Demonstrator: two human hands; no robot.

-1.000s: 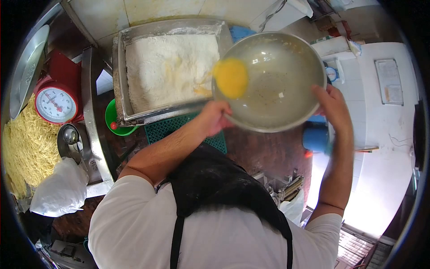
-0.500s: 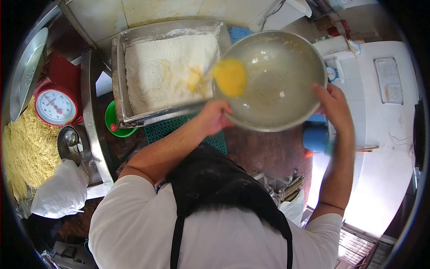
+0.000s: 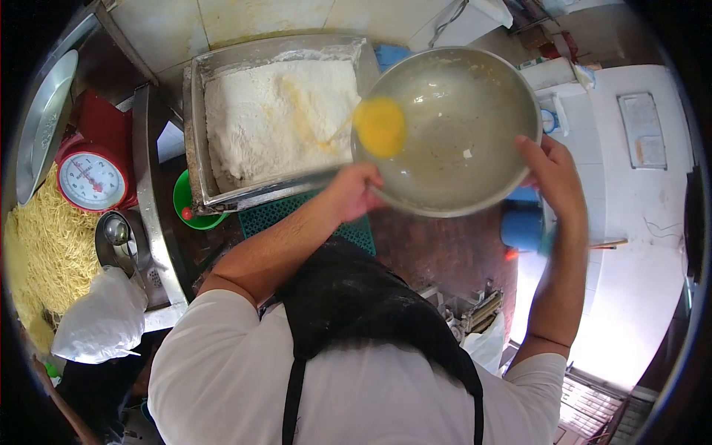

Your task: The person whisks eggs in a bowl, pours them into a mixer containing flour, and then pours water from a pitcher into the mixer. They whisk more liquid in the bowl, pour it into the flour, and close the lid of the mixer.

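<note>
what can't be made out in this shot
All in the head view:
Left hand fingers: hidden under the bowl rim.
Scale reading: too small to tell.
Blue tub: partly hidden behind the bowl and the right hand.
Noodles: cut off by the dark lens edge.

The left hand (image 3: 356, 194) grips the rim of the metal bowl (image 3: 460, 148), and its fingertips are hidden under the bowl. The right hand (image 3: 552, 178) holds the other side, with most fingers tucked behind the bowl wall. The bowl covers the end of the flour tray (image 3: 194, 133) next to the left grip. A blue thing (image 3: 523, 226) just below the right grip is half hidden and blurry. Far from the left grip, the red scale (image 3: 90, 180) has numbers too small to read, and the noodles (image 3: 52, 245) are cut off by the dark edge.
</note>
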